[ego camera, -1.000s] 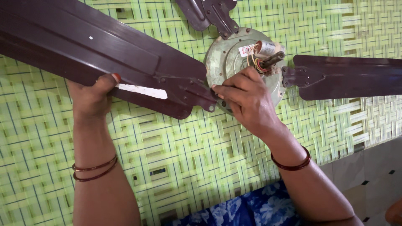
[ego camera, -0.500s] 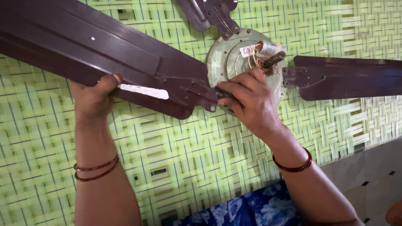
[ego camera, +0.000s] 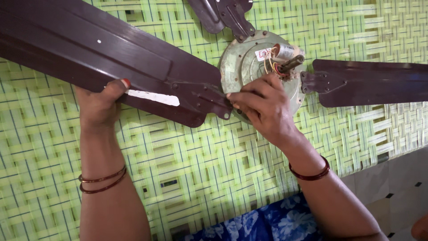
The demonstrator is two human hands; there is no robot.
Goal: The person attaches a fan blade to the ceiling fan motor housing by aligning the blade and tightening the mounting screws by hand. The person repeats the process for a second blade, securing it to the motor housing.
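A ceiling fan lies on a green woven mat (ego camera: pixel 187 160). Its round pale motor housing (ego camera: pixel 243 62) has coloured wires and a small capacitor (ego camera: pixel 283 51) at the hub. My left hand (ego camera: pixel 100 105) grips the lower edge of the long dark brown blade (ego camera: pixel 89 49), thumb on top next to a white sticker (ego camera: pixel 151 97). My right hand (ego camera: pixel 263 109) rests on the housing's lower edge, fingertips pinched at the blade's metal bracket (ego camera: pixel 209 98) where it meets the motor. What the fingers pinch is hidden.
A second brown blade (ego camera: pixel 370 82) sticks out to the right, and a third blade bracket (ego camera: pixel 223 15) points up at the top edge. Blue flowered cloth (ego camera: pixel 263 223) covers my lap below. Grey floor tiles (ego camera: pixel 392 187) show at the lower right.
My right hand's fingers have shifted slightly at the blade bracket, curling in and then reaching back to the left. The left hand and the blade have stayed put.
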